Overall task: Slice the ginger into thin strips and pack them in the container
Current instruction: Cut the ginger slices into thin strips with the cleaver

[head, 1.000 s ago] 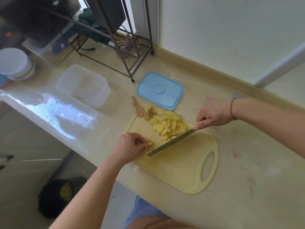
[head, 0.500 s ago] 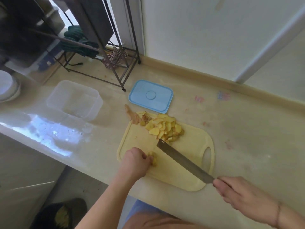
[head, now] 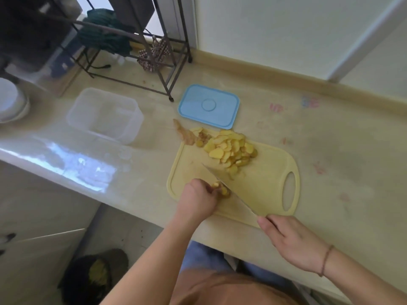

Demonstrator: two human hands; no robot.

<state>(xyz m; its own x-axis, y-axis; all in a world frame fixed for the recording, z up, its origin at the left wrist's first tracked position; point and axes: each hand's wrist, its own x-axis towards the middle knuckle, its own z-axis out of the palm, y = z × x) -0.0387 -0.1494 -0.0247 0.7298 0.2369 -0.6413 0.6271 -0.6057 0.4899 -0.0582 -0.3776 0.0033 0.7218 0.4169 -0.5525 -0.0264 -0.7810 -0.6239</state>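
At lower centre of the frame, the left hand [head: 199, 200] curls its fingers around a small remaining piece of ginger [head: 222, 189], pinning it to the near left part of the yellow cutting board [head: 268, 183] so it cannot roll under the blade. The right hand [head: 293, 241], at lower right, grips the handle of the knife [head: 231, 191]; the blade runs diagonally up and left across the board and lies just beside the held piece, apparently positioned for the next cut. A pile of cut ginger slices [head: 231, 150] sits at the board's upper edge, kept away from the cutting zone, with a strip of ginger peel [head: 184, 133] at the board's upper left corner. The clear container [head: 105, 115] stands open at centre left on the counter [head: 330, 150], apparently empty, and its blue lid [head: 209, 106] lies flat above the board, off and ready. Packing appears not yet begun.
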